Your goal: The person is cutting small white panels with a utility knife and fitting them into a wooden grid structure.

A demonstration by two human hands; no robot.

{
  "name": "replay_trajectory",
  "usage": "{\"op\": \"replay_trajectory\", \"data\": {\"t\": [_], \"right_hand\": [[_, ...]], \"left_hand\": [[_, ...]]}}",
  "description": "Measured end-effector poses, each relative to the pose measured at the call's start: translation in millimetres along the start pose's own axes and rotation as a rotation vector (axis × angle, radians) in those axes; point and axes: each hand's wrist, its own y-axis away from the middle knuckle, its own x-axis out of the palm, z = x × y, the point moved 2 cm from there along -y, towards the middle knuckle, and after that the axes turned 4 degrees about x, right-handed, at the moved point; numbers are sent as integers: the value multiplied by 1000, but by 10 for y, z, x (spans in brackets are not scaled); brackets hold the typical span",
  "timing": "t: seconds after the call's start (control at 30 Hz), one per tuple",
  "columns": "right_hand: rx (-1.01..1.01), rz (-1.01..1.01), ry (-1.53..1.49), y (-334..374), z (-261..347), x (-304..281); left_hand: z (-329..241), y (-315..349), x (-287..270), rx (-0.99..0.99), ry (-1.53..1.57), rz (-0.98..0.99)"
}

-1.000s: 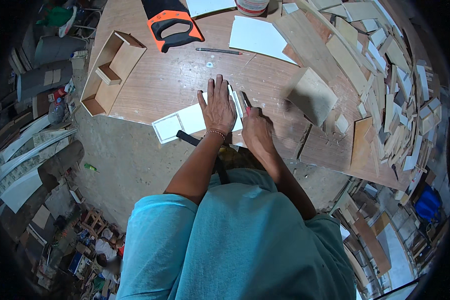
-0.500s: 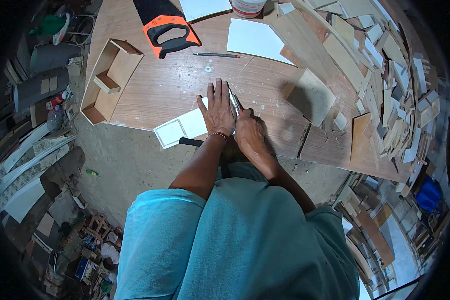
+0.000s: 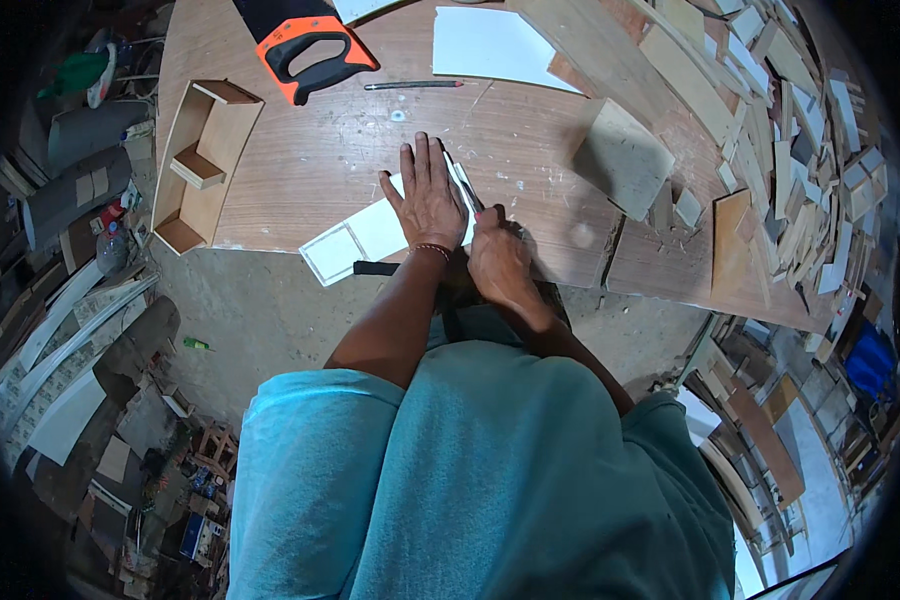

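A long white board [image 3: 378, 226] with pencil-drawn rectangles lies slantwise along the table's front edge. My left hand [image 3: 432, 205] is laid flat on it, fingers stretched forward. Just to its right, my right hand [image 3: 500, 258] grips a slim dark tool with a bit of red, which looks like a utility knife [image 3: 470, 192]. The knife points forward along a narrow white strip beside my left fingers; its tip is too small to make out. A black strip [image 3: 374, 268] sticks out from under the board, near my left wrist.
An orange-and-black handsaw [image 3: 316, 55], a pencil [image 3: 413, 85] and a white sheet [image 3: 490, 48] lie farther back. An open wooden box [image 3: 205, 165] stands at the left. A wooden block [image 3: 625, 160] and heaped offcuts [image 3: 770, 150] fill the right side.
The view has shifted, so the table sits higher in it. My right hand has drawn slightly toward me with the knife. My left hand stays flat on the board.
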Motion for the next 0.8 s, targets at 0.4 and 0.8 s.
{"op": "replay_trajectory", "data": {"t": [0.4, 0.8], "right_hand": [[22, -18, 34, -152, 75, -15], [45, -49, -52, -167, 92, 25]], "left_hand": [[37, 35, 64, -3, -11, 22], [40, 30, 100, 24, -59, 31]]}}
